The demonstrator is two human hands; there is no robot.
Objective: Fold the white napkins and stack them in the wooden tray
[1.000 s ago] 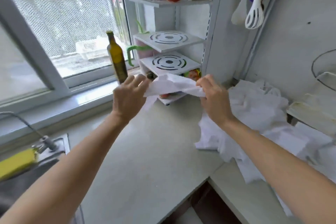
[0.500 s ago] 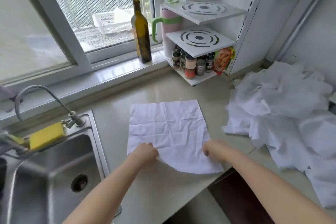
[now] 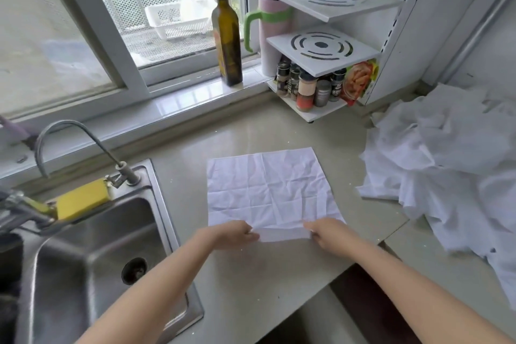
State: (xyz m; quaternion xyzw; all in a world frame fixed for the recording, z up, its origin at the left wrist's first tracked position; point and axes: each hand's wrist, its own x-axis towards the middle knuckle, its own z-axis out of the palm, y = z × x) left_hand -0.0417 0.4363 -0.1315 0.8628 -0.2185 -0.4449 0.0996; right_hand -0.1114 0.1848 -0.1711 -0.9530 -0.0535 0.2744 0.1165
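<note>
Napkin flat on the desk, right of the sink.
My left hand (image 3: 237,233) and right hand (image 3: 326,233) pinch the napkin (image 3: 268,190) by its near edge, folding it up; sink (image 3: 92,257) alongside.

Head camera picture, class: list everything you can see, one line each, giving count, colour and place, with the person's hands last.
Napkin: one, white, flat on counter.
Napkin pile: one heap, white, counter right.
Counter: one, beige.
Sink: one, steel, left.
Faucet: one, silver, behind sink.
Sponge: one, yellow, sink edge.
Bottle: one, dark green, windowsill.
Rack: one, white, corner.
Spice jars: several, mixed, bottom shelf.
Mug: one, pink and green, behind rack.
Basket: one, white, outside window.
Left hand: pinches napkin's near edge.
Right hand: pinches same edge.
</note>
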